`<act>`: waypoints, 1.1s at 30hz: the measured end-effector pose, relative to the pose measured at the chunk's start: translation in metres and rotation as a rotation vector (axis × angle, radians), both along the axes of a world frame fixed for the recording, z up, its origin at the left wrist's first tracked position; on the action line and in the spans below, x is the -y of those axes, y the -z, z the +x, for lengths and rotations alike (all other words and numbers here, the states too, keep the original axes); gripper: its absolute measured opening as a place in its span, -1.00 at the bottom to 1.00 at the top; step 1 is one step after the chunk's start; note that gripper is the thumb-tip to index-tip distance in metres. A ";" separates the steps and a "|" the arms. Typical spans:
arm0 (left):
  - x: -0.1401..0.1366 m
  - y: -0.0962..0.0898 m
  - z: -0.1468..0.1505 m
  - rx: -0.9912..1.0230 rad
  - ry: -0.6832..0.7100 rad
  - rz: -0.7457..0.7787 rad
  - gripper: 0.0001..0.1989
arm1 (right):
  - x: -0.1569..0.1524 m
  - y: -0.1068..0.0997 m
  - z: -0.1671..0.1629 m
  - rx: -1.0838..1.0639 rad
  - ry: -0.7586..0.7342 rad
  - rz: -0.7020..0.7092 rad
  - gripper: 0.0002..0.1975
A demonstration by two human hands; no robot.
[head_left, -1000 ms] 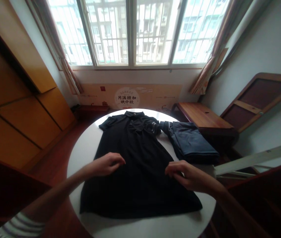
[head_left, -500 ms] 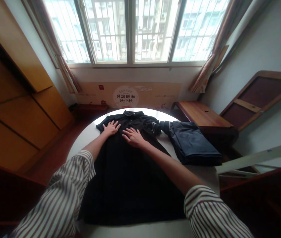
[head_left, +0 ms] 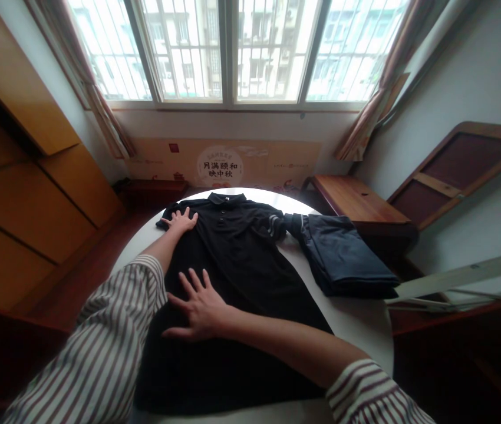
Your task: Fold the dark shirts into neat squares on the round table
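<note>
A black polo shirt (head_left: 250,259) lies spread over a round white table (head_left: 361,335), its collar at the far edge and its hem toward me. My left hand (head_left: 181,221) rests on the shirt near the left shoulder and sleeve, fingers spread. Lower down, over the left middle of the shirt, my right hand (head_left: 200,306) is palm down with its fingers wide apart. Neither hand grips the cloth. The right sleeve, with pale stripes at its cuff, reaches toward a stack of folded dark clothes (head_left: 348,259) on the table's right side.
A wooden bench or low cabinet (head_left: 359,200) stands beyond the table at the right. Behind the table, a printed cardboard panel (head_left: 157,162) leans below the barred window (head_left: 206,53). Yellow-brown cabinets (head_left: 25,206) line the left wall.
My right hand has moved from the chest down and left toward the lower shirt, its fingers spreading. My left hand has shifted slightly left toward the sleeve. The view has tilted a little.
</note>
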State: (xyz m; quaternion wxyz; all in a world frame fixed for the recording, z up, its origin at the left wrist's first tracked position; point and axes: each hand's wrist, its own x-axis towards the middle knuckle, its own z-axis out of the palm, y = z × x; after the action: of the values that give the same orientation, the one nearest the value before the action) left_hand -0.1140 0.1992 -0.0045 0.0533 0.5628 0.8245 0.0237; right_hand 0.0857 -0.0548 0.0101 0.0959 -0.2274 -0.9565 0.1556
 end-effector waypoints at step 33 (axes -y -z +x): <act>0.029 0.005 0.004 -0.086 0.132 0.448 -0.57 | -0.311 -0.054 0.119 -0.065 0.990 -0.188 -0.70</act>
State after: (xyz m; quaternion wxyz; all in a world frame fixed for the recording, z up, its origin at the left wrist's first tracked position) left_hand -0.1100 0.1706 -0.0095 -0.1064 0.6138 0.7616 0.1786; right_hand 0.2050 0.2565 0.0645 0.1672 -0.6563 -0.7123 0.1840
